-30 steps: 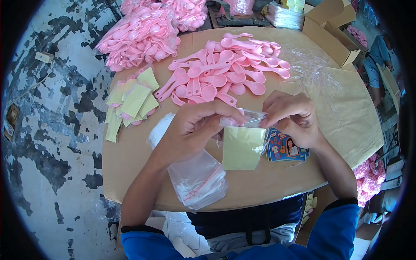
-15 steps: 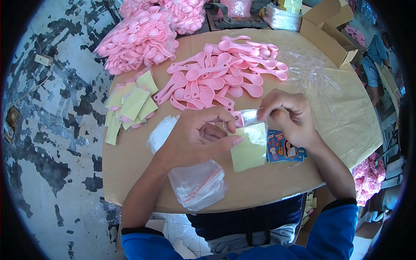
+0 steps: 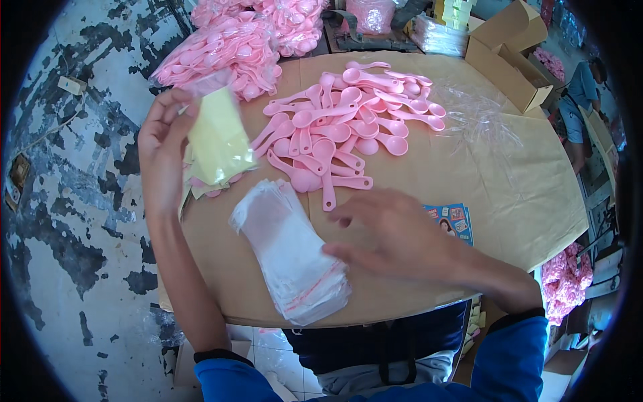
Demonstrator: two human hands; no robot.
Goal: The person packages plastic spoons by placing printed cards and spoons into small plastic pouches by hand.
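Note:
My left hand (image 3: 164,127) pinches the top edge of a clear plastic packet with a pale yellow card (image 3: 221,137) in it. It hangs over the pile of finished-looking yellow packets (image 3: 196,189), covering most of them. My right hand (image 3: 395,231), slightly blurred, hovers with thumb and fingers apart and nothing visible in them. Below and left of that hand lies a stack of clear plastic bags (image 3: 288,251) with a reddish strip. Blue printed cards (image 3: 457,220) lie partly hidden behind the right hand. Beyond it, loose pink measuring spoons (image 3: 348,114) form a heap.
Large clear bags of pink spoons (image 3: 221,57) stand at the far left. An open cardboard box (image 3: 509,60) sits at the far right of the paper-covered table (image 3: 536,187), near thin clear plastic scraps (image 3: 479,120). Another person (image 3: 581,100) is at the right.
My left hand has carried the yellow-card packet from the middle to the far left. The right hand has let go of it and moved left and slightly nearer, toward the bag stack.

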